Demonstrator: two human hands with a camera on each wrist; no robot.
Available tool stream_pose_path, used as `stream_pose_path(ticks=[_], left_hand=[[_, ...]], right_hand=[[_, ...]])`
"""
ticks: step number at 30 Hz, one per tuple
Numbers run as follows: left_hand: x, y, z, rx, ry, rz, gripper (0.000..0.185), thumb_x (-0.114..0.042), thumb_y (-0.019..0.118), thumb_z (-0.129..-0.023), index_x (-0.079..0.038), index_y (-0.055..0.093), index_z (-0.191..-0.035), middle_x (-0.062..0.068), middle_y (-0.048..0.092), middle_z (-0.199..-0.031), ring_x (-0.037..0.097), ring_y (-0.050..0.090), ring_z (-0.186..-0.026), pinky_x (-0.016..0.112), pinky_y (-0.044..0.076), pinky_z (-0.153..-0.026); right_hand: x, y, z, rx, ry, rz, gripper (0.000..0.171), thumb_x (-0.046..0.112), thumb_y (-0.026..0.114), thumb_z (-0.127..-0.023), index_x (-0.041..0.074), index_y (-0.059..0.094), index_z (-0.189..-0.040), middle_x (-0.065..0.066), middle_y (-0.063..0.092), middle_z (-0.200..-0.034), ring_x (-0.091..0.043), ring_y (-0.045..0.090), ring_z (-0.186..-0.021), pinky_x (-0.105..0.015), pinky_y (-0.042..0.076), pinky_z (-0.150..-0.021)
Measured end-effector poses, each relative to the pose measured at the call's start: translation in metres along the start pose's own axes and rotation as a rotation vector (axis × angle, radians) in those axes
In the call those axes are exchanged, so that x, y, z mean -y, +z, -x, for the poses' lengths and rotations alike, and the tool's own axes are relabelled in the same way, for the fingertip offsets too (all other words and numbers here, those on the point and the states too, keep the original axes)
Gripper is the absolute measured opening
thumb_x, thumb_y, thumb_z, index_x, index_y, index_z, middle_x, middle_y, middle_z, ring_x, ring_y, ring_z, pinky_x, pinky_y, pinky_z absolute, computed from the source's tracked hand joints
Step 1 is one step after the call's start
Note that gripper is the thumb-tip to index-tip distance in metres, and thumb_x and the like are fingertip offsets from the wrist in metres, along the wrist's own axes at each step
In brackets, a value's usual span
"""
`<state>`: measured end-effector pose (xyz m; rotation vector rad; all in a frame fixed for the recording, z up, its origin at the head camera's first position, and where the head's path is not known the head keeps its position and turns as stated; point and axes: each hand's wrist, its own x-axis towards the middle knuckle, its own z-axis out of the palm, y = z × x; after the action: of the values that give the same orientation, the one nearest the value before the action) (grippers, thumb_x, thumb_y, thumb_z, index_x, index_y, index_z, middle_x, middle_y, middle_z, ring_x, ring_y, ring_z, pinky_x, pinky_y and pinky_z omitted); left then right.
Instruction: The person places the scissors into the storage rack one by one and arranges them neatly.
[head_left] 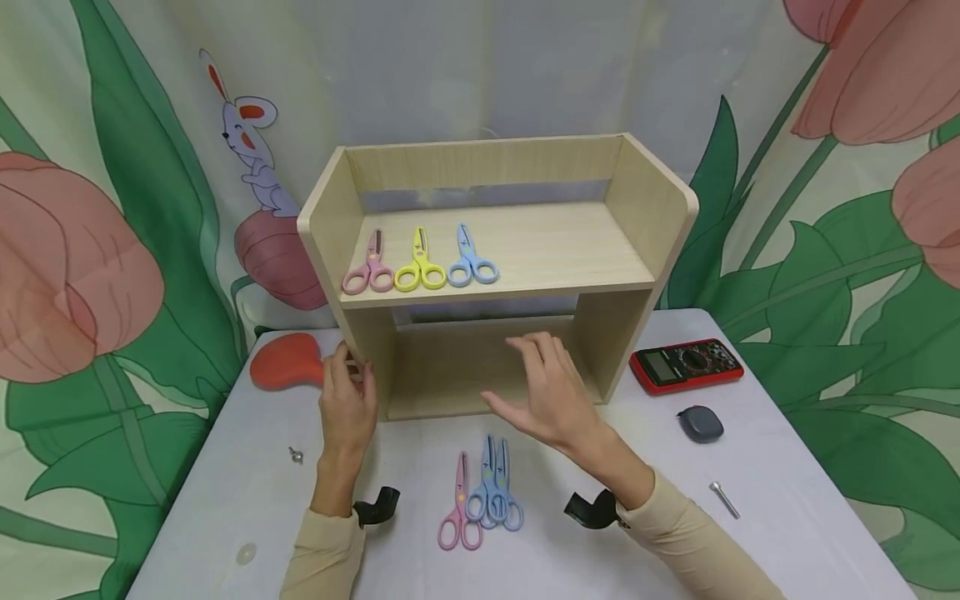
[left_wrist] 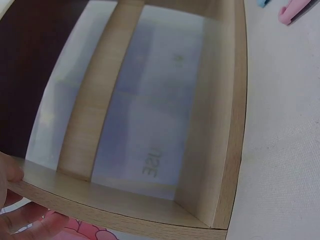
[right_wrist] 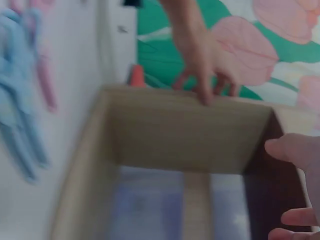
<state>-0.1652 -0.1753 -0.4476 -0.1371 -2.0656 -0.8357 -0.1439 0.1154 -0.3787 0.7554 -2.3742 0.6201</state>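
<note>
A light wooden shelf [head_left: 517,250] stands on the white table [head_left: 787,517]. On its upper board lie pink scissors [head_left: 369,268], yellow scissors [head_left: 420,265] and blue scissors [head_left: 471,260]. My left hand [head_left: 348,375] grips the shelf's left side panel [left_wrist: 150,212], thumb inside and fingers outside. My right hand [head_left: 536,387] hovers open, fingers spread, in front of the lower compartment [head_left: 450,367] and holds nothing. Near me on the table lie another pink pair [head_left: 459,504] and two blue pairs [head_left: 493,487].
A red multimeter [head_left: 686,364] and a grey tape measure [head_left: 700,423] lie right of the shelf, with a bolt [head_left: 723,498] nearer me. An orange-red object [head_left: 285,360] sits left of the shelf, a wing nut [head_left: 296,454] in front of it. Flower-print cloth hangs behind.
</note>
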Motion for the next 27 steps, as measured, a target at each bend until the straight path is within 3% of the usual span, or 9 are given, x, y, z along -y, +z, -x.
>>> stream_pose_path(ticks=[6,11,17,20,23,27], left_hand=[[0.001,0.000,-0.004,-0.017,0.006,0.009,0.040,0.001,0.061,-0.095,0.008,0.048,-0.132,0.026,0.055,-0.104,0.036,0.067,-0.080,0.048,0.061,-0.063],[0.002,0.000,-0.003,-0.004,-0.008,0.008,0.040,-0.002,0.061,-0.096,0.007,0.048,-0.132,0.026,0.054,-0.105,0.036,0.067,-0.080,0.048,0.061,-0.063],[0.000,0.000,-0.003,-0.005,-0.008,0.008,0.040,-0.002,0.061,-0.096,0.007,0.048,-0.133,0.026,0.055,-0.105,0.036,0.067,-0.080,0.047,0.061,-0.062],[-0.001,-0.001,-0.004,-0.001,-0.012,0.008,0.041,-0.002,0.061,-0.096,0.006,0.048,-0.134,0.026,0.056,-0.106,0.036,0.068,-0.081,0.046,0.061,-0.063],[-0.001,0.000,-0.003,-0.010,-0.009,0.016,0.041,0.000,0.061,-0.095,0.006,0.048,-0.134,0.026,0.056,-0.106,0.036,0.068,-0.080,0.046,0.061,-0.063],[0.000,0.001,-0.001,-0.006,-0.012,0.009,0.041,0.000,0.062,-0.095,0.005,0.048,-0.134,0.026,0.055,-0.106,0.035,0.068,-0.081,0.047,0.061,-0.062]], right_hand=[[0.002,0.024,0.041,0.186,0.057,0.010,0.080,0.053,0.081,-0.076,0.003,0.056,-0.134,-0.009,0.057,-0.121,-0.022,0.054,-0.109,-0.037,0.054,-0.091],[0.004,0.043,0.073,0.257,0.093,-0.014,0.082,0.056,0.081,-0.075,0.005,0.057,-0.134,-0.005,0.057,-0.119,-0.018,0.054,-0.109,-0.037,0.054,-0.095],[0.006,0.057,0.101,0.387,0.137,-0.044,0.087,0.064,0.079,-0.073,0.005,0.057,-0.134,-0.004,0.058,-0.120,-0.016,0.055,-0.109,-0.037,0.053,-0.097],[0.005,0.062,0.110,0.479,0.172,-0.056,0.088,0.065,0.078,-0.073,0.006,0.058,-0.134,-0.003,0.057,-0.117,-0.013,0.052,-0.102,-0.034,0.053,-0.092],[0.000,0.064,0.116,0.530,0.182,-0.068,0.073,0.054,0.079,-0.078,0.004,0.063,-0.127,0.000,0.058,-0.106,-0.008,0.050,-0.090,-0.029,0.053,-0.079],[-0.007,0.065,0.119,0.507,0.146,-0.059,0.043,0.034,0.076,-0.085,0.001,0.070,-0.113,0.004,0.057,-0.088,-0.003,0.046,-0.073,-0.022,0.048,-0.064]])
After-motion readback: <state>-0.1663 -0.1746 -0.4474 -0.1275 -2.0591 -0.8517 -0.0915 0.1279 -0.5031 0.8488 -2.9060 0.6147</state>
